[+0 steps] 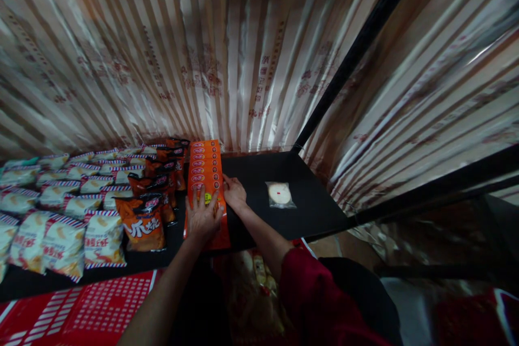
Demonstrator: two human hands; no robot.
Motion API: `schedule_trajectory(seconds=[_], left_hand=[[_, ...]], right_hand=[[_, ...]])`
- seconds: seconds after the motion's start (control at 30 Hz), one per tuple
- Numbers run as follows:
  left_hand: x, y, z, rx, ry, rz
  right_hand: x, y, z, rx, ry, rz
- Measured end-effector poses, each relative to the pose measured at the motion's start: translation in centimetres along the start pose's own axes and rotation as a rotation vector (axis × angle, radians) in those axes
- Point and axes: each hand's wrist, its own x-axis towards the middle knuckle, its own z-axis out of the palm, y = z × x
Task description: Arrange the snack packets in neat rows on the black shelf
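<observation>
Orange flat packets [206, 165] lie overlapped in one column on the black shelf [251, 170], each lower one covering part of the one behind. My left hand [201, 217] rests flat on the nearest packets, fingers spread. Against the column's right edge is my right hand [235, 193], its fingers stretched toward the packets; some fingertips are hard to make out. Just left of the column stand dark-orange snack bags [144, 224] in a row going back. A round white item in a clear wrapper [279, 194] lies to the right of my hands.
Rows of white snack bags with striped edges [103, 235] fill the shelf's left side. Pleated printed sheeting [251, 54] hangs behind, with a slanted black post [348, 65] at the right. Below the shelf's front are a red basket [109, 303] and bagged goods [255, 297].
</observation>
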Motion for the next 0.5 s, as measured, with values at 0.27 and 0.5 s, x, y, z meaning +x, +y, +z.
schedule_trajectory(seconds=[0.27,0.5], left_hand=[[-0.04,0.05,-0.12,0.008,0.016,0.005],[0.52,-0.06,-0.9,-0.009,0.0,-0.032]], right_hand=[[-0.03,-0.67,-0.4,-0.042,-0.021,0.032],[-0.34,-0.04,0.03,-0.016,0.045,0.006]])
